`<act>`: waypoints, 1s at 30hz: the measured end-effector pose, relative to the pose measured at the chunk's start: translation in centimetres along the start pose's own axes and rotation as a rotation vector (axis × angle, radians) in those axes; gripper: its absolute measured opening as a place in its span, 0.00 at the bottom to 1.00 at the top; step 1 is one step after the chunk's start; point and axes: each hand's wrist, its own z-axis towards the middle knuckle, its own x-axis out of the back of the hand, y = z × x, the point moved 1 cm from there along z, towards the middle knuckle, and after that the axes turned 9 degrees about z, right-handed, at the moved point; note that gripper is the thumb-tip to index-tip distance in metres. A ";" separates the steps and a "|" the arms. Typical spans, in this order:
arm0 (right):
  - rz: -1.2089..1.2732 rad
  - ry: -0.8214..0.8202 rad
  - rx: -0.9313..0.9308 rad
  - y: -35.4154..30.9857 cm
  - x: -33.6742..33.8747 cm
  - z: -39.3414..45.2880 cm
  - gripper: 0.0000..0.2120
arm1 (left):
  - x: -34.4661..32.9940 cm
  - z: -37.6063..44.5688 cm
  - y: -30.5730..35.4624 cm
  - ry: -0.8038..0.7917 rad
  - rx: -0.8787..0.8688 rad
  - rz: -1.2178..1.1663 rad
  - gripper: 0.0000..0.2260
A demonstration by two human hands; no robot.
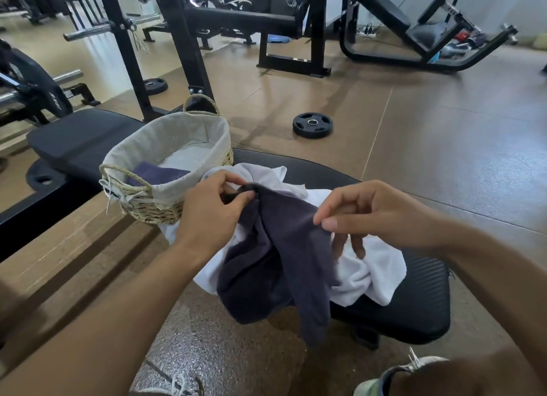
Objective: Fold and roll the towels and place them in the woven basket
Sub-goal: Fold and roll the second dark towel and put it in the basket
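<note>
A dark purple towel [284, 265] hangs crumpled between my hands above a black bench pad [414, 304]. My left hand [213, 209] pinches its upper left corner. My right hand [370, 215] pinches the top edge further right, thumb against forefinger. Under it lie white towels [367, 274] in a loose heap on the pad. The woven basket [165, 164] with a pale cloth liner stands at the pad's far left end, a folded purple towel [157, 175] lying inside at its near end.
A long black bench [80, 141] lies behind the basket. A weight plate [313, 125] rests on the brown floor beyond. Black gym racks and machines [284, 25] fill the background. My shoes [393, 378] show at the bottom edge.
</note>
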 end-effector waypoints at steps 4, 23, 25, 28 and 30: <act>-0.101 0.053 0.069 0.1 -1.1 0.2 0.14 | 0.4 -0.9 2.1 -0.059 -0.012 -0.172 0.09; -0.728 0.325 0.178 1.8 -2.7 1.6 0.05 | -1.4 -4.4 4.7 -0.266 0.192 -0.656 0.12; -0.607 0.339 0.169 1.8 -2.8 1.7 0.04 | -1.6 -4.7 4.8 -0.256 0.216 -0.697 0.11; -0.363 0.356 0.150 1.8 -3.1 1.8 0.06 | -1.9 -5.2 5.3 -0.269 0.249 -0.772 0.09; -0.312 0.371 0.149 1.8 -3.3 2.0 0.06 | -1.9 -5.4 5.6 -0.294 0.267 -0.826 0.09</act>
